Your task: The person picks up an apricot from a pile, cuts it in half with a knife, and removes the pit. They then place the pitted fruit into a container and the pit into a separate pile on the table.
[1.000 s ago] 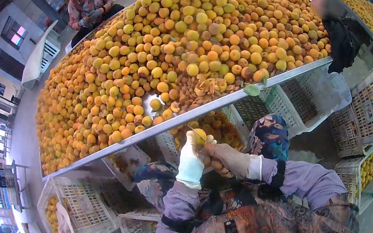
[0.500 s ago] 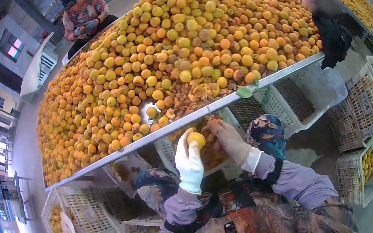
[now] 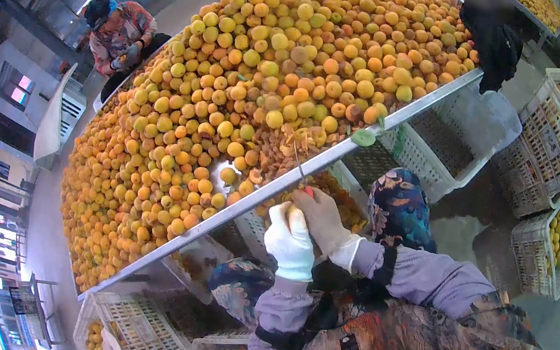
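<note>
My left hand [image 3: 290, 241], in a white glove, is closed in front of the table's metal edge. Whatever is inside its fingers is hidden. Against it, my right hand [image 3: 325, 220], in a thin tan glove, is closed on a red-handled knife [image 3: 309, 191], whose narrow blade points up over the edge. Just beyond lies a heap of apricots [image 3: 187, 116] on the sloping table [image 3: 246, 205]. Split, brownish apricot pieces [image 3: 291, 149] gather near the rim. Below my hands, a crate [image 3: 347, 175] holds more orange pieces.
White plastic crates stand under the table, such as one at lower left [image 3: 142, 329] and one at right [image 3: 468, 168]. Stacked crates of apricots [image 3: 557, 138] stand farther right. Another person [image 3: 118, 39] sits at the far left side. A green leaf [image 3: 363, 138] lies on the rim.
The apricot in my left hand's fingers is no longer visible. My hands have come together, and the knife blade now shows pointing upward. The view has shifted slightly.
</note>
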`<move>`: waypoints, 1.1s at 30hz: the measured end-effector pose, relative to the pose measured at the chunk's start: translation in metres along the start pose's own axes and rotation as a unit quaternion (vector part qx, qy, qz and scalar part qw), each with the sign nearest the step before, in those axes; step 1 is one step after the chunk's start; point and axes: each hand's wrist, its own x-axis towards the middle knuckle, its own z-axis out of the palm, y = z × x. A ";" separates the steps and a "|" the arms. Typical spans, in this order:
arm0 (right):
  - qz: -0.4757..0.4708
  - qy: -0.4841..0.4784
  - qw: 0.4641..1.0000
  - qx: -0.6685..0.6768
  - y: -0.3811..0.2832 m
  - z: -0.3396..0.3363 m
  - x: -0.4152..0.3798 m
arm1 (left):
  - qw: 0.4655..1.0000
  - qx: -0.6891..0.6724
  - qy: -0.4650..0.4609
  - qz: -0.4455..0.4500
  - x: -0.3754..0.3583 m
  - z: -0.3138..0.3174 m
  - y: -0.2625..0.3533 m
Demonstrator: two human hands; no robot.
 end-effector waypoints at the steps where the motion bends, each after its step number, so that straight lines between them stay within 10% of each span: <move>1: -0.020 0.012 0.998 -0.056 -0.001 0.001 0.000 | 0.999 -0.020 0.014 -0.027 0.000 0.003 0.000; 11: -0.067 0.039 0.947 -0.312 -0.007 0.002 0.004 | 0.946 -0.260 0.024 -0.191 -0.010 0.015 -0.012; 21: -0.160 -0.050 0.890 -0.424 -0.015 -0.010 0.003 | 0.763 -0.454 0.016 -0.461 -0.007 0.015 0.007; 29: -0.202 -0.144 0.838 -0.485 -0.019 -0.018 0.003 | 0.841 -0.409 -0.090 -0.342 -0.031 0.017 -0.005; 30: -0.200 -0.143 0.838 -0.487 -0.018 -0.021 0.002 | 0.550 -0.651 -0.121 -0.510 -0.026 0.000 -0.022; 33: -0.177 -0.158 0.869 -0.435 -0.013 -0.027 -0.001 | 0.603 -0.600 -0.165 -0.499 -0.027 -0.011 -0.010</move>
